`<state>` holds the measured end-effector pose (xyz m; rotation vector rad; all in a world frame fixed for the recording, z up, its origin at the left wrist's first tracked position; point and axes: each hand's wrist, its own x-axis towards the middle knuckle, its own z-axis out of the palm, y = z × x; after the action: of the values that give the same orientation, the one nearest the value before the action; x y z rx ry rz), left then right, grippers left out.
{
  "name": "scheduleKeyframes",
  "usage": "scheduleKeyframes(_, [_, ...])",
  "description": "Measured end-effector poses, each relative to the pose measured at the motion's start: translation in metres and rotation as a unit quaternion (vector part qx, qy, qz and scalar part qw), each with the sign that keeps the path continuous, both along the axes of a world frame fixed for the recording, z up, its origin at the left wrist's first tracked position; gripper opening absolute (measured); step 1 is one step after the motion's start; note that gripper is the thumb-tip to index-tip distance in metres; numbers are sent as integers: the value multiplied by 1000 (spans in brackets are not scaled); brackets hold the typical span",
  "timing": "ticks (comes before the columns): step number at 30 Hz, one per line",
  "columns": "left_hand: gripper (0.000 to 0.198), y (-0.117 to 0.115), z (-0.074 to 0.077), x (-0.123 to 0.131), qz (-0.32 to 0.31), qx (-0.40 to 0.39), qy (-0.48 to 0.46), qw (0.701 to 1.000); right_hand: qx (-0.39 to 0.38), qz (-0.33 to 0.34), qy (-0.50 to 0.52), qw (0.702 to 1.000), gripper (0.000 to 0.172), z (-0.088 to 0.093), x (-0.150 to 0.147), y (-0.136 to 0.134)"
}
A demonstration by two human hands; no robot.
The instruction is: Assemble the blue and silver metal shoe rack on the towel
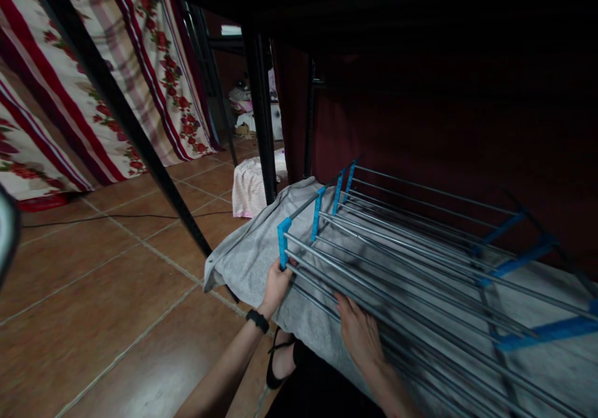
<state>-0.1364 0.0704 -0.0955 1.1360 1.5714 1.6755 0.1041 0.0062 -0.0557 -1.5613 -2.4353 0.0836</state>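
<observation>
2 hands (276, 284) (359, 329) outstretched, left gripping rack (317, 213)

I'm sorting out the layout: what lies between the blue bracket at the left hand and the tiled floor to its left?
In the head view, grey cloth lies between the blue bracket, held by the left hand, and the tiled floor.

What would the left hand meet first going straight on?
The blue corner bracket; the left hand already seems to grip its lower end, so contact looks immediate, though depth is unclear.
</observation>
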Motion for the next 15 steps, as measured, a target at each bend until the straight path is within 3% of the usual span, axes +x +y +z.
scheduleKeyframes(15, [25, 2, -5, 16, 32, 25, -9, 999, -27, -1, -9, 1000, 44, 1, 2, 3])
